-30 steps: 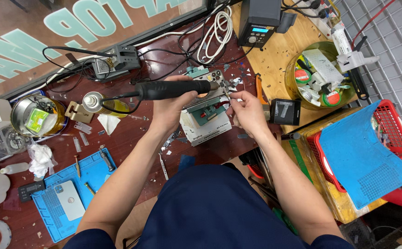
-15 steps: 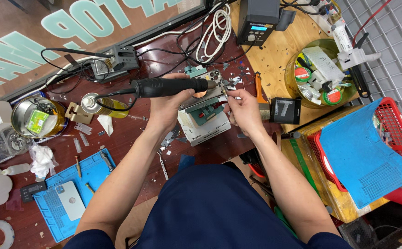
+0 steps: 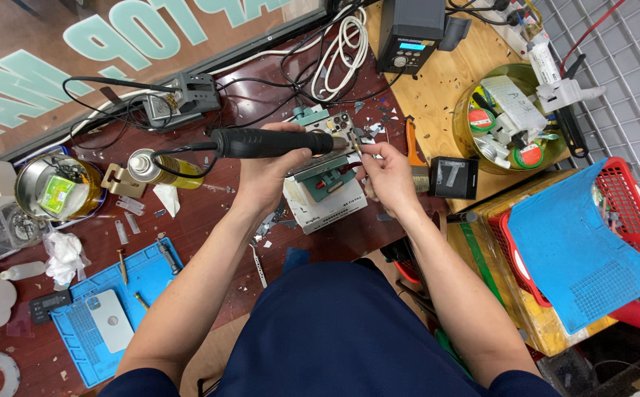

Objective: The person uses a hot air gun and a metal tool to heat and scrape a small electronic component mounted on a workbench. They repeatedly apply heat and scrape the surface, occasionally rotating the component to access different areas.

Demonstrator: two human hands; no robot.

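Left hand (image 3: 272,173) closed around a black heat tool (image 3: 268,142), nozzle at a small part on the clamp stand (image 3: 325,173) near the counter's rear edge. Right hand (image 3: 387,175) pinches something thin, probably tweezers. Part apparently still seated; removal pending.

We see little change. The left hand (image 3: 268,173) has tilted the black hot-air handle (image 3: 272,142) slightly, nozzle end nearer the small board (image 3: 337,125) on the green holder (image 3: 325,180). The right hand (image 3: 390,176) has drawn in closer to the nozzle tip, fingertips just beside it.
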